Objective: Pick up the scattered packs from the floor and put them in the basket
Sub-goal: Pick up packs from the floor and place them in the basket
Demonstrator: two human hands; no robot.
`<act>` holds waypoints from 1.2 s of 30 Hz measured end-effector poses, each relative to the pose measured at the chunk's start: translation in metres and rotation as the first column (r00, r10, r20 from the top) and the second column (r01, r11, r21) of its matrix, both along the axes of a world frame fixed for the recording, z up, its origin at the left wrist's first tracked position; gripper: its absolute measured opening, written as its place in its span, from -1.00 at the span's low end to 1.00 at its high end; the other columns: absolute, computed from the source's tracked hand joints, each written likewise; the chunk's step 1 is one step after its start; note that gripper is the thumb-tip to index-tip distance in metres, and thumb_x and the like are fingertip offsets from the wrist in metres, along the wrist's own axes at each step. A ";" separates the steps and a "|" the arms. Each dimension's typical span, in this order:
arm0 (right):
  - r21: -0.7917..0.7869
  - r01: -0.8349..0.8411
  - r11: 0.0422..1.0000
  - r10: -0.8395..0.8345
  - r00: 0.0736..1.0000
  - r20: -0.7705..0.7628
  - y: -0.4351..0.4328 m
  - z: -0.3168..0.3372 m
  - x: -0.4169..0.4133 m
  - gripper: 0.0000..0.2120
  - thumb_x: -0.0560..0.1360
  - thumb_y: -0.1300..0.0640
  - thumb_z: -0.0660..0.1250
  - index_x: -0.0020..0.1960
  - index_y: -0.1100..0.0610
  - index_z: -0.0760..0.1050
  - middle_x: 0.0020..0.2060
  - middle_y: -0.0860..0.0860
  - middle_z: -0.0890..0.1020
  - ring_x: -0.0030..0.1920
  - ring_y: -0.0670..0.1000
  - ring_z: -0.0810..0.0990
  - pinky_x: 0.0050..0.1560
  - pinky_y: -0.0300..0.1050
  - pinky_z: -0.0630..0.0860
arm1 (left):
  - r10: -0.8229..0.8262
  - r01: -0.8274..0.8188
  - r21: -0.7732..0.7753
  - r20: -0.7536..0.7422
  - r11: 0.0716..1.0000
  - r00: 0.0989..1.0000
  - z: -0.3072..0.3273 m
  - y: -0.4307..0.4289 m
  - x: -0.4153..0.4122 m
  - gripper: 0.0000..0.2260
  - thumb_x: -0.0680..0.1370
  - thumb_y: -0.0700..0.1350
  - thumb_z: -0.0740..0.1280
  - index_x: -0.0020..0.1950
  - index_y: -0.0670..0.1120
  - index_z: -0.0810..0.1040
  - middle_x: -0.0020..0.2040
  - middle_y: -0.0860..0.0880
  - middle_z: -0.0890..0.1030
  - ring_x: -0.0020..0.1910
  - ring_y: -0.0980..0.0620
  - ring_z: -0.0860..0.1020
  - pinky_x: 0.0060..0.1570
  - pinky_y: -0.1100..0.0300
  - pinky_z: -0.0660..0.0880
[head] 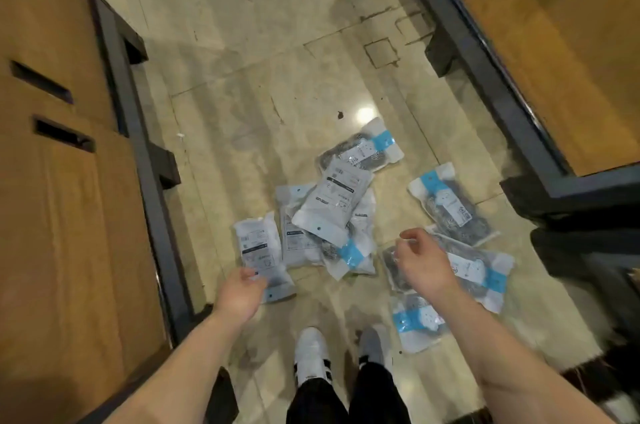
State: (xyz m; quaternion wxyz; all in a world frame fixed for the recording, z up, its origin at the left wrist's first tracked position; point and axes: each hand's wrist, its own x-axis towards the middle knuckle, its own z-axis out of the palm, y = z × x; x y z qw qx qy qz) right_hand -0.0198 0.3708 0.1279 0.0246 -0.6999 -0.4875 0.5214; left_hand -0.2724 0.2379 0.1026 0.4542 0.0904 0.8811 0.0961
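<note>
Several clear plastic packs with blue bands and white labels lie scattered on the beige tiled floor. A heap of them (332, 212) sits in the middle, and one pack (258, 247) lies alone at the left. My left hand (239, 293) is over this pack's near end with loosely curled fingers; I cannot tell if it touches. My right hand (420, 262) hovers with relaxed, curled fingers over another pack (481, 271) and holds nothing. More packs lie at the right (450, 205), behind the heap (363, 149) and near my feet (415, 319). No basket is clearly visible.
Dark metal shelf frames holding brown cardboard boxes stand on the left (138, 146) and right (485, 59), forming a narrow aisle. A dark object (588, 250) sits at the right under the shelf. My shoes (311, 347) stand just in front of the packs.
</note>
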 end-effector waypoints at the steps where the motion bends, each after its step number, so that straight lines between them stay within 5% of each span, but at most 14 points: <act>1: -0.036 -0.018 0.999 0.018 1.000 0.004 0.005 -0.015 -0.012 -0.77 0.56 0.08 0.19 0.19 0.09 0.43 -0.17 0.03 0.63 -0.15 0.11 0.59 -0.06 -0.05 0.49 | 0.006 -0.007 0.016 0.010 1.000 1.000 -0.010 0.006 -0.002 -0.81 0.57 -0.16 0.29 0.17 -0.15 0.47 -0.01 -0.12 0.55 -0.20 -0.02 0.48 -0.23 0.17 0.37; 6: -0.158 -0.006 0.987 0.009 1.000 0.016 0.031 -0.092 -0.057 -0.64 0.57 0.01 0.25 0.31 0.09 0.32 -0.06 0.01 0.56 -0.08 0.08 0.52 -0.08 -0.14 0.35 | -0.011 0.010 0.020 0.063 1.000 0.998 -0.083 0.041 -0.008 -0.79 0.55 -0.12 0.28 0.16 -0.15 0.48 0.04 -0.18 0.59 0.06 -0.20 0.57 0.09 0.00 0.50; 12: -0.228 0.185 0.956 -0.192 0.981 -0.012 0.055 -0.209 -0.079 -0.29 0.50 -0.07 0.38 0.49 0.18 0.15 0.31 0.13 0.46 0.03 0.08 0.47 0.06 -0.10 0.39 | 0.118 -0.124 0.034 0.133 0.992 0.984 -0.211 0.075 -0.006 -0.80 0.56 -0.07 0.25 0.13 -0.12 0.51 0.07 -0.20 0.61 0.03 -0.20 0.59 0.10 -0.06 0.54; 15: -0.303 0.295 0.906 -0.330 0.941 -0.070 0.068 -0.255 -0.087 -0.13 0.43 -0.14 0.45 0.52 0.18 0.08 0.38 0.13 0.40 0.27 0.15 0.45 0.14 -0.05 0.36 | 0.271 -0.287 0.016 0.283 0.958 0.920 -0.254 0.090 -0.002 -0.68 0.45 0.01 0.33 0.08 -0.18 0.56 -0.13 -0.26 0.55 -0.27 -0.18 0.53 -0.17 -0.08 0.52; 21: -0.298 0.313 0.902 -0.370 0.916 -0.157 0.079 -0.315 -0.103 -0.16 0.24 -0.08 0.59 0.37 0.18 0.29 0.21 0.08 0.56 0.11 0.10 0.59 0.18 0.08 0.55 | 0.401 -0.544 0.125 0.544 0.830 0.737 -0.294 0.099 0.016 -0.57 0.44 -0.07 0.48 0.24 -0.18 0.48 -0.25 -0.08 0.59 -0.49 0.07 0.50 -0.59 0.27 0.30; 24: -0.359 0.339 0.869 -0.429 0.879 -0.209 0.077 -0.318 -0.102 -0.36 0.30 0.03 0.58 0.28 0.16 0.40 0.11 0.09 0.63 -0.01 0.09 0.66 -0.03 0.01 0.64 | 0.349 -0.531 0.144 0.608 0.835 0.713 -0.291 0.096 0.025 -0.55 0.41 -0.21 0.51 0.27 -0.12 0.50 0.00 -0.12 0.70 -0.23 -0.02 0.66 -0.50 0.24 0.47; 27: -0.434 0.339 0.835 -0.474 0.844 -0.252 0.069 -0.304 -0.094 -0.53 0.40 0.14 0.52 0.25 0.17 0.46 0.03 0.13 0.67 -0.07 0.13 0.68 -0.18 0.02 0.65 | 0.290 -0.522 0.188 0.654 0.832 0.699 -0.270 0.095 0.038 -0.54 0.35 -0.30 0.52 0.23 -0.16 0.55 0.00 -0.11 0.72 -0.08 -0.06 0.70 -0.24 0.13 0.61; 32: -0.526 0.353 0.774 -0.545 0.794 -0.269 0.047 -0.237 -0.061 -0.75 0.50 0.18 0.41 0.16 0.19 0.54 -0.05 0.16 0.71 -0.13 0.16 0.70 -0.24 0.04 0.62 | 0.348 -0.535 0.208 0.562 0.819 0.750 -0.207 0.082 0.047 -0.15 -0.01 0.12 0.68 0.22 -0.09 0.54 0.07 -0.14 0.70 0.03 -0.17 0.67 0.07 -0.12 0.59; 36: -0.554 0.323 0.767 -0.579 0.721 -0.381 0.035 -0.135 -0.034 -0.74 0.51 0.24 0.37 0.20 0.21 0.56 -0.02 0.17 0.71 -0.04 0.16 0.71 -0.09 0.09 0.65 | 0.387 -0.514 0.180 0.467 0.839 0.795 -0.108 0.073 0.044 0.19 -0.08 0.49 0.50 0.46 0.00 0.35 0.31 -0.06 0.56 0.29 -0.10 0.52 0.35 -0.11 0.40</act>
